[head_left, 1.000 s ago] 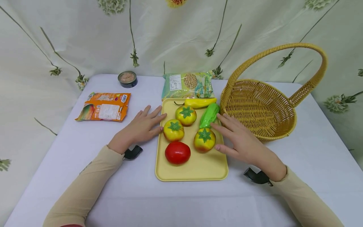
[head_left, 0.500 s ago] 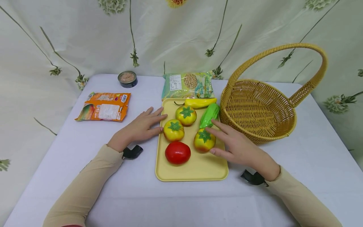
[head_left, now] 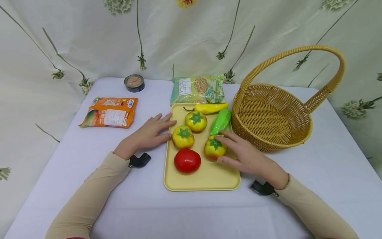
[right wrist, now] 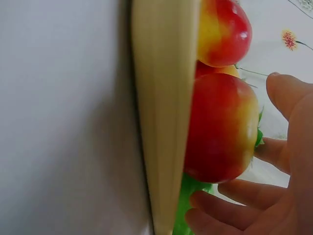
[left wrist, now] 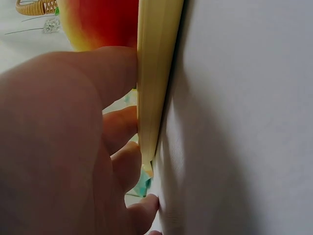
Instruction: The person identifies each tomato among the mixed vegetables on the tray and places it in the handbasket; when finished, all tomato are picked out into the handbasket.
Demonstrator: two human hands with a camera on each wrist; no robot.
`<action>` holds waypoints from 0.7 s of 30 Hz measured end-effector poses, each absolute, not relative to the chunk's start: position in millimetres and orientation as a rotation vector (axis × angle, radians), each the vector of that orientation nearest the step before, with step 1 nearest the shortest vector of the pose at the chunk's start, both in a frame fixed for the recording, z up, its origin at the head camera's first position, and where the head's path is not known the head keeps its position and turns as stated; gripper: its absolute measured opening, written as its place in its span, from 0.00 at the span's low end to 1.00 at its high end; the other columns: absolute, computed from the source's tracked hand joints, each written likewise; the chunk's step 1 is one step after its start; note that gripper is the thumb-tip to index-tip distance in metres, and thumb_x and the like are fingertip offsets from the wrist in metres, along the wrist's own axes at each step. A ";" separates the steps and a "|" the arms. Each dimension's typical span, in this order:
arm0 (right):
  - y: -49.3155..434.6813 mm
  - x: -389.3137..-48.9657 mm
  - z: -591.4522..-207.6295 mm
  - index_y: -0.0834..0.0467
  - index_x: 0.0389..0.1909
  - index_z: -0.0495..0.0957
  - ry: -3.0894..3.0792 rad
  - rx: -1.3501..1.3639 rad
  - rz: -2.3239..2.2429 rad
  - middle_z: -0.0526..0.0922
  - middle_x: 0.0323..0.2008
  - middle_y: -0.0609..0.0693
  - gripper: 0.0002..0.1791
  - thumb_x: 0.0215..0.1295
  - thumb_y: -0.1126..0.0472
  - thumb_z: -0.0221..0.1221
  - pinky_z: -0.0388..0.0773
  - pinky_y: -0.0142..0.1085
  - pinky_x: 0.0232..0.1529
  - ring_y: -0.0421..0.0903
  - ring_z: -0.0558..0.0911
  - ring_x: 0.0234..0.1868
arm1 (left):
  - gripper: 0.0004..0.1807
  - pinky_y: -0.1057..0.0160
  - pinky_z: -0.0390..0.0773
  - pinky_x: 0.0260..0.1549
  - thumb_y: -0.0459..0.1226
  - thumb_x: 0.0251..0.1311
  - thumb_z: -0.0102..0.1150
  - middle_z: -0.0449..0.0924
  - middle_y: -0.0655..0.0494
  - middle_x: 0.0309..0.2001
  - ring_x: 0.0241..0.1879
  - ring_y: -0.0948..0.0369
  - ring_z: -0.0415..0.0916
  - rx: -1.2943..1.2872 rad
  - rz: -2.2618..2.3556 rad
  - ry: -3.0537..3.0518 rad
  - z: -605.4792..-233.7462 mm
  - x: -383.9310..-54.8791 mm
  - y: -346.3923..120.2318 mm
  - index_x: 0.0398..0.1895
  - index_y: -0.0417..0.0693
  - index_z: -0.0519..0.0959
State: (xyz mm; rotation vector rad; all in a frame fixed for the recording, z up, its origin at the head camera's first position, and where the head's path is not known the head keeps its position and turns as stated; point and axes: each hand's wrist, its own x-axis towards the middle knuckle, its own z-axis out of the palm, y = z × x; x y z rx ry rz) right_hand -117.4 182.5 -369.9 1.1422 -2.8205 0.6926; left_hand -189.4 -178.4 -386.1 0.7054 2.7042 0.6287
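A pale yellow tray [head_left: 203, 181] lies mid-table. It carries three yellow-and-red fruits with green star-shaped tops, a smooth red fruit [head_left: 187, 161], a green pepper [head_left: 221, 121] and a long yellow pepper [head_left: 211, 108]. My right hand [head_left: 246, 153] hovers with fingers spread and slightly bent over the right-hand yellow-and-red fruit [head_left: 215, 148]; in the right wrist view the thumb stands apart from this fruit [right wrist: 222, 129], and the fingers reach along its side. My left hand [head_left: 147, 133] rests at the tray's left edge, straight fingertips against the rim [left wrist: 154, 83], beside another yellow-and-red fruit [head_left: 183, 137].
A wicker basket [head_left: 268, 142] with a tall handle stands right of the tray. Behind the tray lies a green bag [head_left: 198, 90] with a bean picture. At the left are an orange snack packet [head_left: 109, 112] and an opened round tin [head_left: 134, 83]. A patterned cloth hangs behind.
My right hand has moved left and slightly down, from the tray's right edge to over the right-hand yellow-and-red fruit. My left hand has stayed at the tray's rim, its fingers slightly closer together.
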 end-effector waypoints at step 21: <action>176.6 -121.5 -382.0 0.60 0.66 0.74 -2.751 1.036 1.039 0.79 0.64 0.58 0.38 0.55 0.56 0.75 0.78 0.53 0.64 0.55 0.79 0.64 | 0.32 0.31 0.38 0.77 0.48 0.72 0.53 0.47 0.49 0.83 0.81 0.35 0.38 0.692 0.653 2.703 -387.4 -191.1 -177.0 0.77 0.52 0.65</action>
